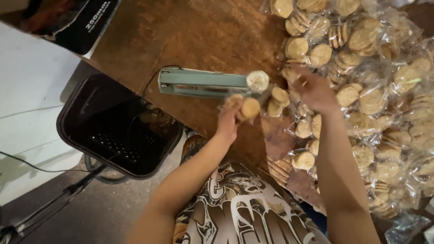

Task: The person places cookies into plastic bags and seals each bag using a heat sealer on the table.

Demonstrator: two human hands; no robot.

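Note:
My left hand (229,118) holds a small clear bag of round tan biscuits (248,108) just below the grey-green heat sealer (203,83), which lies across the brown wooden table (199,31). My right hand (313,90) reaches to the right of the sealer's round knob (257,81), fingers closed on the edge of a clear biscuit bag (279,96); motion blur hides the exact grip. A large heap of clear bags filled with biscuits (375,90) covers the table's right side.
A black plastic crate (118,127) stands on the floor at the table's left edge. A dark cable (40,169) runs across the floor, and a dark box (72,22) sits at the table's far left corner. A white wall (27,99) is left.

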